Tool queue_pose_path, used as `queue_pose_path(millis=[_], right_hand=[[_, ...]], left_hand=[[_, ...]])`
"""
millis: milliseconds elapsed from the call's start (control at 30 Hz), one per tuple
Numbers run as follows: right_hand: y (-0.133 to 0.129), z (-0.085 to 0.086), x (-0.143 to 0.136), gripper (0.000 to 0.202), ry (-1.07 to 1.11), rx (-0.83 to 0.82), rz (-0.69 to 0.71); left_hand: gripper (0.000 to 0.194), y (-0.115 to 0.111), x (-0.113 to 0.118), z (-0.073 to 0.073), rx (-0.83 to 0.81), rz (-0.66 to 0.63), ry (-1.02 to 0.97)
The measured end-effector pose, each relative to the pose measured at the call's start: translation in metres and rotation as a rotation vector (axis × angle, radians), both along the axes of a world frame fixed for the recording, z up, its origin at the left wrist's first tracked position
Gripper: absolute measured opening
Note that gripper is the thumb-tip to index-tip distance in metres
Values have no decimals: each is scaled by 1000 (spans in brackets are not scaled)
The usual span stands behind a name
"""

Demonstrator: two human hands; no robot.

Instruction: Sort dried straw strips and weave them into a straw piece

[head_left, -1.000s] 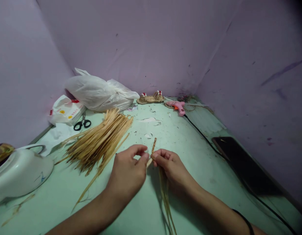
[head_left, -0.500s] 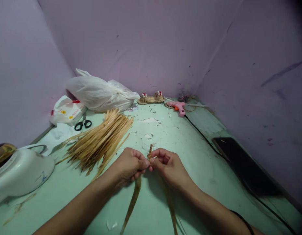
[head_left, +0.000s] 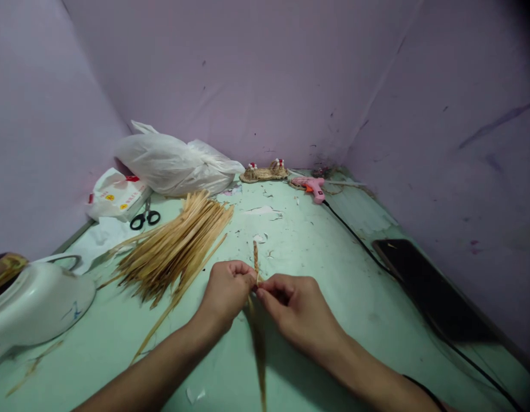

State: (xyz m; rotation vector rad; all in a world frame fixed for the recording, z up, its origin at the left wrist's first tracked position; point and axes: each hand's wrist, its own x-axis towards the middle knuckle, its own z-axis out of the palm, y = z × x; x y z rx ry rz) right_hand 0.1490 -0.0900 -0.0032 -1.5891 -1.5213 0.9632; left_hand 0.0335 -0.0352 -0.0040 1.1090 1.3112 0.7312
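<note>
Between my two hands a short braid of dried straw-like strips (head_left: 256, 258) points away from me. My left hand (head_left: 230, 289) pinches its near end from the left, thumb against the fingers. From the right, my right hand (head_left: 293, 303) pinches at the same spot, its fingertips almost touching the left ones. A long loose strip (head_left: 259, 349) hangs from the braid toward the near edge; other strand ends are hidden by the hands. Left of my hands lies a fanned bundle of dried strips (head_left: 179, 246).
Scissors (head_left: 145, 220), a box (head_left: 121, 197) and a white plastic bag (head_left: 179, 163) lie at the back left. A white bowl (head_left: 46, 303) stands at the left. A pink glue gun (head_left: 310, 186), its cord and a phone (head_left: 432, 289) are at right. Woven slippers (head_left: 264, 173) sit by the wall.
Both hands and the braid have shifted slightly left, and more of the braid shows beyond the fingers. The two hanging strips, formerly spread apart, now appear as one strip in the middle.
</note>
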Motion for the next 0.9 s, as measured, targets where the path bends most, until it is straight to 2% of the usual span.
queue_pose_path(millis=[133,233,300,400,467,533,567,633,767,900], right_hand=[[-11,-9,-7,19,-363,273,239],[-12,-8,-5,17,-493,311,337],[-9,-4,-2,19,-412,310,252],[-1,4,3,18,-37,262,-59],[7,5,5,18,296,73,-191],[14,2,5,16,556,-204,-196],[16,1,5,15,616,-314,-172],[20,-2,6,12,598,-394,-120],[22,-1,9,9,471,-307,-99],[22,-2,10,9,441,-299,-115]], left_hand=[[7,-1,1,3,-115,25,-112],[8,0,0,4,-88,18,-105],[7,0,0,4,-46,27,-90],[8,-1,0,4,-13,22,-88],[8,-3,0,3,-13,-9,-85],[8,-5,1,3,-21,-51,-71],[8,-6,1,3,-25,-69,-53],[8,-6,1,4,-33,-108,-2],[8,-4,1,6,-28,-172,104],[12,1,-3,6,49,-258,209]])
